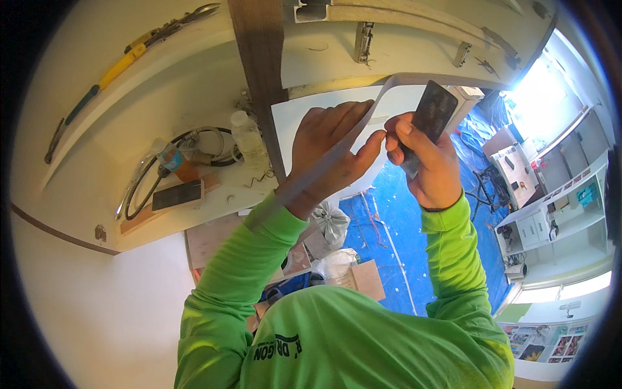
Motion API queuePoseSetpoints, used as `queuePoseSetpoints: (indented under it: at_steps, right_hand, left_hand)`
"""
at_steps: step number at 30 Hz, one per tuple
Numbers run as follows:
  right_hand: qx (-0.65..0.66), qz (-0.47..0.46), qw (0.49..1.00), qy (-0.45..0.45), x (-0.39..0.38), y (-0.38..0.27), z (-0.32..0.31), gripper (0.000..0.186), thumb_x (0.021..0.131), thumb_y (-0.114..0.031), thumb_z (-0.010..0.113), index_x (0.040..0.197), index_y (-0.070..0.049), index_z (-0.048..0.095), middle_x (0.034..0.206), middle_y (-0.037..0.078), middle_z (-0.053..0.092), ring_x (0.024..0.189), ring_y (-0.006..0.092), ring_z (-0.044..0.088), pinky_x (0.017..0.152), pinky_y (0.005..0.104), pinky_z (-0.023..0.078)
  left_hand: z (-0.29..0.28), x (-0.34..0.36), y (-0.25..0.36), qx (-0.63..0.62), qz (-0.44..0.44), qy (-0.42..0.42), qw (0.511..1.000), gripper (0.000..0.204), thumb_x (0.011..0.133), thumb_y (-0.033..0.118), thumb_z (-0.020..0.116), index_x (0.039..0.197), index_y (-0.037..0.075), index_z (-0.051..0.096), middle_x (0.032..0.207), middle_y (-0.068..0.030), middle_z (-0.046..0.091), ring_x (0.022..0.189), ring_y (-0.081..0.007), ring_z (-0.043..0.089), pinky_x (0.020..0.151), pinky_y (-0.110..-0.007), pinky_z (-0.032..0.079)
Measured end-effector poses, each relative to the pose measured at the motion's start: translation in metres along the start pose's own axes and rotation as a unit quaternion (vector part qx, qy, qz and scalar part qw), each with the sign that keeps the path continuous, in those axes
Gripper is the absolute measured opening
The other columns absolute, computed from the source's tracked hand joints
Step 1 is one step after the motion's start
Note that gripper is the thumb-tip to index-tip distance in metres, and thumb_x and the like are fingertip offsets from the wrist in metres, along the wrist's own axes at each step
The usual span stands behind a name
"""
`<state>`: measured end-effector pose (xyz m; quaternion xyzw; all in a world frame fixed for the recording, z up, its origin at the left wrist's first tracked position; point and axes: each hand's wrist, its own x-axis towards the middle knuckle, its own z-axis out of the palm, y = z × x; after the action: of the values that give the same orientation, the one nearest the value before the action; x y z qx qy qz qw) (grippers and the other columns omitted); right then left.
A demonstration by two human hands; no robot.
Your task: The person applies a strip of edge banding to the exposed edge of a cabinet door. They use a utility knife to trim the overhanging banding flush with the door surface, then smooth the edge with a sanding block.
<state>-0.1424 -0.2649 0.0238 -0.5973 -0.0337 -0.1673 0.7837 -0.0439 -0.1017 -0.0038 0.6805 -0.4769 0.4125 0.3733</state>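
In the head view, clasps a dark flat block (435, 111) firmly between thumb and fingers of the right hand (433, 165). Spreads the thumb of the left hand (324, 137) beside a thin grey strip (381, 100); cannot tell whether pinching it. Shows the strip curving from a pale panel (421, 55) down past the left hand, crossing before the green sleeve (249, 249).
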Motion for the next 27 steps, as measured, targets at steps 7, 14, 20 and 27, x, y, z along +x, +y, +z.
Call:
queuePoseSetpoints:
  at_steps: [7,14,20,27]
  right_hand:
    - [-0.225,-0.149,0.958,0.102,0.032,0.014,0.001,0.015,0.097,-0.013,0.072,0.104,0.0,0.071,0.086,0.0,0.066,0.07,0.0072,0.053,0.065,0.0246,0.043]
    - [-0.341,-0.27,0.896,0.09,0.054,0.029,0.019,0.025,0.091,-0.009,0.079,0.112,-0.001,0.069,0.085,0.004,0.065,0.073,0.0094,0.055,0.068,0.0242,0.046]
    - [-0.401,-0.309,0.858,0.085,0.062,0.035,0.034,0.033,0.087,-0.007,0.082,0.116,0.0,0.068,0.09,0.013,0.068,0.072,0.0173,0.06,0.069,0.0292,0.052]
    - [-0.398,-0.305,0.861,0.079,0.067,0.033,0.037,0.035,0.086,-0.008,0.082,0.117,0.0,0.068,0.094,0.015,0.072,0.077,0.0201,0.069,0.073,0.0294,0.055]
  left_hand:
    - [-0.008,-0.02,0.008,-0.257,-0.26,0.163,0.916,0.016,0.095,0.011,0.077,0.107,0.001,0.075,0.08,-0.006,0.073,0.061,-0.0105,0.066,0.056,-0.024,0.05]
    - [-0.032,-0.034,-0.013,-0.184,-0.241,0.269,0.914,0.014,0.092,0.006,0.082,0.102,0.0,0.074,0.083,-0.0006,0.068,0.067,-0.0059,0.056,0.06,-0.021,0.044]
    - [-0.048,-0.028,-0.029,-0.266,-0.296,0.32,0.86,0.023,0.09,0.006,0.084,0.107,0.0,0.069,0.099,-0.0026,0.066,0.094,-0.0098,0.063,0.084,-0.026,0.051]
    - [-0.049,-0.037,-0.045,-0.302,-0.283,0.28,0.866,0.027,0.092,0.003,0.081,0.114,-0.001,0.066,0.106,-0.0089,0.072,0.097,-0.0133,0.069,0.089,-0.027,0.055]
